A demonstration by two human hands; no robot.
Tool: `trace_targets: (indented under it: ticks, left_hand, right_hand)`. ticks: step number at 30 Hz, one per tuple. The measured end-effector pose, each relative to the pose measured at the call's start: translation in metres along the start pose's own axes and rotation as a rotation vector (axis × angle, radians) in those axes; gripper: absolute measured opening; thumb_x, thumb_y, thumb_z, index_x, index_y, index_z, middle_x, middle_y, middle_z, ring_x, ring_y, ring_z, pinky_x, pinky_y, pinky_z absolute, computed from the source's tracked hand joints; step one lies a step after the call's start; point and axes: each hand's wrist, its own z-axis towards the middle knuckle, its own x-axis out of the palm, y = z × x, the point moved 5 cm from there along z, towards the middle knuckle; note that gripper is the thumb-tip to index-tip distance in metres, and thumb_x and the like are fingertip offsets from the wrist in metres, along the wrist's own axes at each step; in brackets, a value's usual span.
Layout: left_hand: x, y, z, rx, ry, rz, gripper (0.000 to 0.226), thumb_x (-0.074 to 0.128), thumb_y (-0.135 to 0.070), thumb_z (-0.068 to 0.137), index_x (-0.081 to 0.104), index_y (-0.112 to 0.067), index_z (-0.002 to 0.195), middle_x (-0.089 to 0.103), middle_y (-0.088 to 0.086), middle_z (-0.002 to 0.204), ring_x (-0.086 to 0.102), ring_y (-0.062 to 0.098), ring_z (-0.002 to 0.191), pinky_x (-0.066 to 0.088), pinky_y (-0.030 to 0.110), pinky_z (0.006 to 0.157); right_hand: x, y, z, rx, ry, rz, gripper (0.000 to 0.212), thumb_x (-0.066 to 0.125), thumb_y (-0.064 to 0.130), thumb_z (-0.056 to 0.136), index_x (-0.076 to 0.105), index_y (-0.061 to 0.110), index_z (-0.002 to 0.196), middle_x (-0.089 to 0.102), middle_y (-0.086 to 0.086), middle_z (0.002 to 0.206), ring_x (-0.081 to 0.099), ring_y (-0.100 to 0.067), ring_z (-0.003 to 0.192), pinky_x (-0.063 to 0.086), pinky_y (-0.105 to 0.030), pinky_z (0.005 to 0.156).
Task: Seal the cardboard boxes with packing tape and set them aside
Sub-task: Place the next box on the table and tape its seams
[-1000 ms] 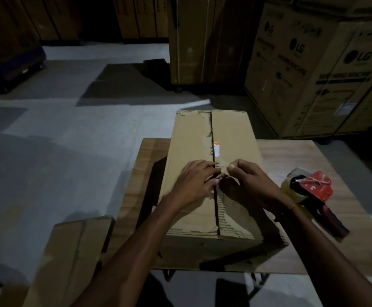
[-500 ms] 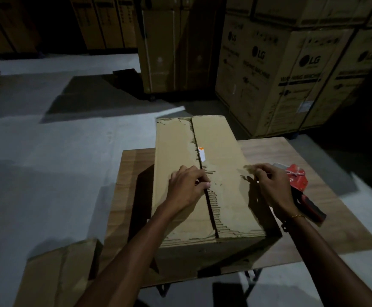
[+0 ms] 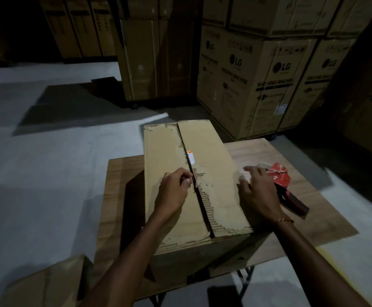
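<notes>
A long brown cardboard box lies on a wooden table. Its two top flaps meet at a centre seam with torn, rough edges and a small orange-and-white sticker. My left hand rests on the left flap, its curled fingertips at the seam. My right hand is at the box's right edge and pinches a pale scrap at its fingertips, just short of the red tape dispenser lying on the table.
Flattened cardboard lies on the floor at the lower left. Stacked LG appliance cartons stand behind the table on the right, with taller cartons behind the box. Grey floor spreads to the left.
Both hands were pinching something at the seam. My right hand has pulled away to the right with a pale scrap, reaching the dispenser. My left hand stayed on the left flap.
</notes>
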Motion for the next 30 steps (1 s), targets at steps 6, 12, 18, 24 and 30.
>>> trace_targets:
  ticks: [6, 12, 18, 24, 30]
  left_hand:
    - [0.008, -0.01, 0.001, -0.048, 0.079, 0.164, 0.022, 0.063, -0.048, 0.092, 0.065, -0.039, 0.112, 0.071, -0.012, 0.093, 0.056, 0.017, 0.108, 0.047, 0.043, 0.096]
    - [0.014, -0.021, 0.006, -0.085, 0.074, 0.231, 0.016, 0.058, -0.028, 0.098, 0.061, -0.036, 0.112, 0.071, -0.007, 0.098, 0.054, 0.021, 0.112, 0.043, 0.046, 0.1]
    - [0.036, -0.045, 0.003, -0.026, 0.142, -0.185, 0.013, 0.073, -0.031, 0.093, 0.07, -0.021, 0.085, 0.07, -0.004, 0.078, 0.069, 0.01, 0.073, 0.061, 0.032, 0.069]
    - [0.089, -0.07, 0.004, 0.31, 0.598, 0.395, 0.04, 0.041, -0.054, 0.104, 0.055, -0.043, 0.14, 0.042, -0.015, 0.154, 0.025, 0.013, 0.142, 0.013, 0.047, 0.117]
    - [0.127, -0.075, 0.005, 0.342, 0.643, 0.723, 0.066, 0.02, -0.073, 0.098, 0.022, -0.044, 0.157, -0.001, -0.004, 0.171, -0.006, 0.02, 0.156, -0.009, 0.057, 0.122]
  right_hand:
    - [0.016, 0.013, -0.008, -0.066, 0.11, -0.058, 0.044, 0.052, 0.038, 0.103, 0.051, 0.019, 0.142, 0.04, -0.007, 0.151, 0.041, -0.026, 0.132, 0.039, -0.039, 0.103]
    - [0.017, 0.014, -0.01, -0.115, 0.129, -0.024, 0.042, 0.055, 0.036, 0.103, 0.052, 0.018, 0.14, 0.044, -0.005, 0.147, 0.048, -0.021, 0.125, 0.04, -0.03, 0.095]
    - [0.009, 0.001, -0.007, -0.002, 0.124, 0.262, 0.033, 0.056, 0.03, 0.103, 0.055, 0.022, 0.135, 0.051, -0.001, 0.141, 0.053, -0.017, 0.124, 0.049, -0.041, 0.103]
    - [-0.005, -0.035, -0.017, 0.18, 0.142, 0.561, 0.028, 0.052, 0.02, 0.106, 0.057, 0.02, 0.133, 0.059, 0.01, 0.12, 0.059, -0.011, 0.114, 0.053, -0.032, 0.091]
    - [-0.003, -0.1, -0.009, 0.31, 0.125, 0.559, 0.023, 0.052, 0.019, 0.105, 0.059, 0.022, 0.127, 0.063, 0.001, 0.121, 0.062, -0.018, 0.114, 0.053, -0.046, 0.099]
